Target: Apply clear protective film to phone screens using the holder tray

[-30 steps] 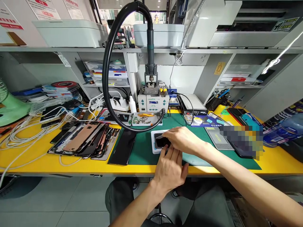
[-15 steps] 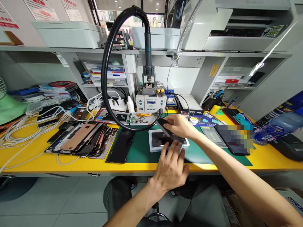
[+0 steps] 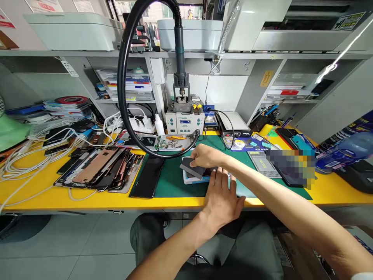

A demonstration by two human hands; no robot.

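Observation:
My right hand (image 3: 206, 156) is closed on a dark grey flat block (image 3: 192, 170), soft-looking and rectangular, whose exact kind I cannot make out. The block lies over the left part of a white and light-blue holder (image 3: 189, 181) that carries a dark phone screen. My left hand (image 3: 223, 196) rests flat with fingers stretched out, its fingertips at the near right edge of the screen and holder. The block and my hands cover most of the screen. Beneath is a green mat (image 3: 175, 186).
A black phone screen (image 3: 148, 177) lies on the mat's left, beside a pile of phone parts (image 3: 96, 167). A black flexible hose (image 3: 121, 85) arches above the bench before a control unit (image 3: 185, 123). A perforated plate (image 3: 262, 163) and bottles (image 3: 338, 155) are on the right.
My right hand has brought the grey block down and left onto the screen. My left hand has shifted slightly right, staying at the holder's near edge. The view has tilted a little.

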